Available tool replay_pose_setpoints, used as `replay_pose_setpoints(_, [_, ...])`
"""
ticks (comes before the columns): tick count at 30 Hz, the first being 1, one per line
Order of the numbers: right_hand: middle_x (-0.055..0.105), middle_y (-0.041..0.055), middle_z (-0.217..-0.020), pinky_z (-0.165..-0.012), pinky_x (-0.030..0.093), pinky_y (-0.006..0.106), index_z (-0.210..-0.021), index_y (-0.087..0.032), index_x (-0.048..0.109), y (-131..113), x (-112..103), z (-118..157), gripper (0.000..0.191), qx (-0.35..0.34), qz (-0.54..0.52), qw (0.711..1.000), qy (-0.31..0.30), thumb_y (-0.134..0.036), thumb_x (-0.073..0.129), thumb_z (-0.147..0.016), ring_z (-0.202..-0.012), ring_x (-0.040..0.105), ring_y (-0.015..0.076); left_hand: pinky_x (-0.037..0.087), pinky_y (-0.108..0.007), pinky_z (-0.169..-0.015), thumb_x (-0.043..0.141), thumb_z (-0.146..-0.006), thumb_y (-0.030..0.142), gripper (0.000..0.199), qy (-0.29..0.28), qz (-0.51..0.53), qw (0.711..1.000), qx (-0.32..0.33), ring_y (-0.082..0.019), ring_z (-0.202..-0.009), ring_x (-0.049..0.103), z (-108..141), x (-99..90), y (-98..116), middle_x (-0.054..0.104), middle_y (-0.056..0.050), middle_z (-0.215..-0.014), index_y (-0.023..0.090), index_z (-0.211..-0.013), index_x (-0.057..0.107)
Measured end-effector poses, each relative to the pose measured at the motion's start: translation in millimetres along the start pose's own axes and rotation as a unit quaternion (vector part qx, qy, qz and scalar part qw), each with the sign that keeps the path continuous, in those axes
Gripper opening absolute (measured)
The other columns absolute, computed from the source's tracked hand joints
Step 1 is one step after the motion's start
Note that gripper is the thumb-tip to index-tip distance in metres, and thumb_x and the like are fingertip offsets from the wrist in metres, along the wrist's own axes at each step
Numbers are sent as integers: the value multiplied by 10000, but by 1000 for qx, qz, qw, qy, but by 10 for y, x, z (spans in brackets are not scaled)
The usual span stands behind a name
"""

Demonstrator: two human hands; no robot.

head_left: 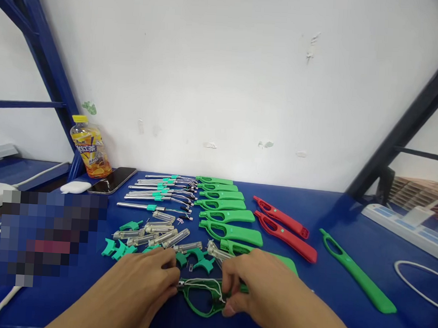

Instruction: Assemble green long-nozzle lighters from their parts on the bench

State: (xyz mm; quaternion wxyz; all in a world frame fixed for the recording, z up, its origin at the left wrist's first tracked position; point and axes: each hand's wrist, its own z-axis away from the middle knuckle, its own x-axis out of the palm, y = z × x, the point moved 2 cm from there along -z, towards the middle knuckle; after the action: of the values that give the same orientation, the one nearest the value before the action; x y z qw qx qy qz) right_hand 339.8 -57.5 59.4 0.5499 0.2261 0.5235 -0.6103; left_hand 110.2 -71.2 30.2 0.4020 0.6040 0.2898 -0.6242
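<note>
A green lighter shell (196, 311) with an oval loop lies at the front of the blue table, a white wire running along its upper edge. My left hand (152, 278) is closed on the shell's left end, where a bit of metal shows between the fingertips. Over the shell's right part, my right hand (245, 284) pinches at the wire and a small dark piece, partly hidden by the fingers. Just behind my hands are teal trigger pieces (203, 263) and clear fluid tanks (177, 237).
Metal rods with teal collars (138, 206) and green shells (233, 233) lie in rows farther back. Red shells (285, 236) and a single green shell (368, 279) are to the right, near a power strip (408, 227). A bottle (90, 148) and phone (114, 180) stand back left.
</note>
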Motion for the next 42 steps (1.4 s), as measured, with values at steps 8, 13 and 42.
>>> replay_pose_setpoints(8, [834, -39, -880, -681, 312, 290, -872, -277, 856, 68, 25, 14, 218, 12, 1, 1000, 14, -140, 991, -769, -884, 697, 202, 580, -352, -781, 561, -1057, 20, 363, -26, -12, 1000, 10, -276, -990, 825, 15, 2, 113, 813, -57, -1131, 251, -1025, 839])
replay_pose_setpoints(13, [815, -50, -843, -659, 307, 287, -894, -286, 846, 138, 82, 10, 244, 10, 0, 1000, 20, -162, 990, -742, -836, 683, 189, 590, -330, -805, 591, -1070, 48, 337, -4, -8, 1000, 10, -258, -999, 824, 25, 10, 108, 821, -43, -1105, 259, -1012, 847])
replay_pose_setpoints(42, [890, 8, -1042, -752, 407, 333, -990, -268, 892, -60, -88, 90, 88, -13, 40, 999, -1, -186, 891, -958, -983, 783, 261, 575, -285, -854, 586, -1086, 140, 301, 179, 60, 978, 85, -205, -987, 801, 47, -79, -116, 832, 4, -1082, 328, -1144, 814])
